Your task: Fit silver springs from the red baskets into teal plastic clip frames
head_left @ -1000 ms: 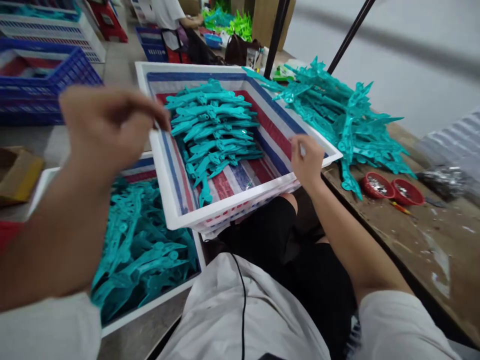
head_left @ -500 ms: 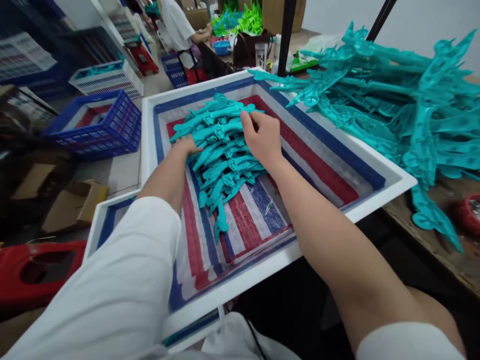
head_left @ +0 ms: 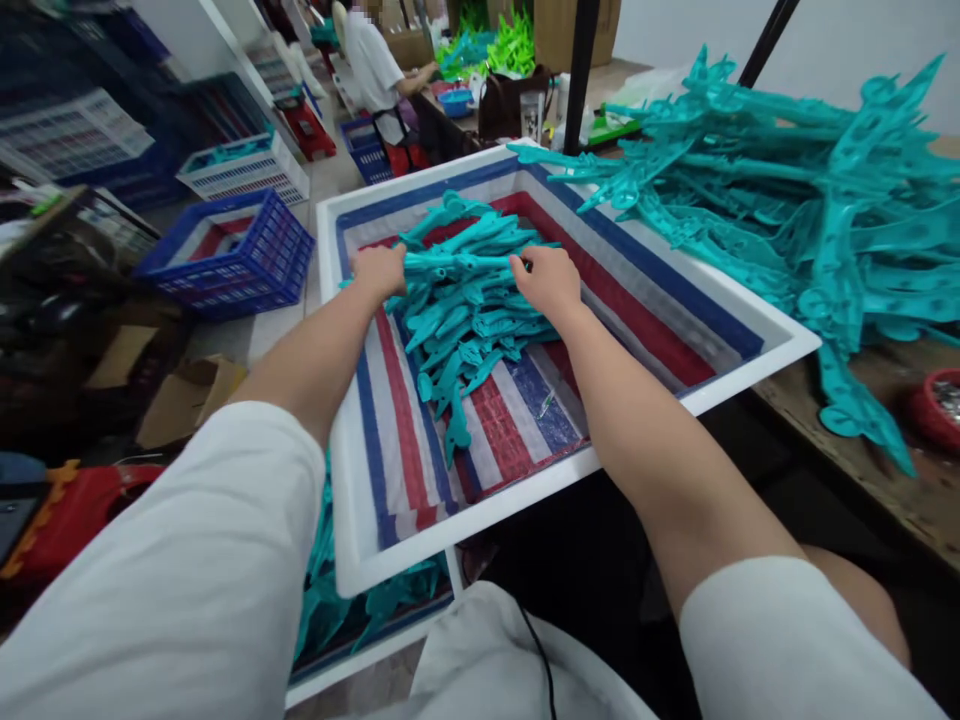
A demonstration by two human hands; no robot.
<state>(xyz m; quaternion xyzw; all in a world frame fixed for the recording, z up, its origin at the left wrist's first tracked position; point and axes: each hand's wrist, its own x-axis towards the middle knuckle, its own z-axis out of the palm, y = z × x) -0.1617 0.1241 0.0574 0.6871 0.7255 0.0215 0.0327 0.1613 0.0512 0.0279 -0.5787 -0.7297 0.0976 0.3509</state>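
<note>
A heap of turquoise moulded plastic pieces (head_left: pixel 472 300) lies in a white tray (head_left: pixel 780 355) lined with red, white and blue striped sheet. My left hand (head_left: pixel 380 270) is closed around the left ends of upper pieces; its fingertips are partly hidden. On the right side of the heap, my right hand (head_left: pixel 551 280) has its fingers curled around the pieces' other ends, thumb toward the heap. One long piece spans between both hands. A small clear scrap (head_left: pixel 545 404) rests on the liner near the front.
Beside the tray on the right, a tall tangle of turquoise plastic parts (head_left: pixel 847 210) covers the worktable (head_left: pixel 847 470). Below the tray is a bin of turquoise pieces (head_left: pixel 390 605). A blue crate (head_left: pixel 240 265) stands left; a seated co-worker (head_left: pixel 375 70) is at the back.
My left hand has risen slightly and closed over the pieces' ends. The upper pieces have shifted from a neat layered row into a looser heap. The view has turned a little left.
</note>
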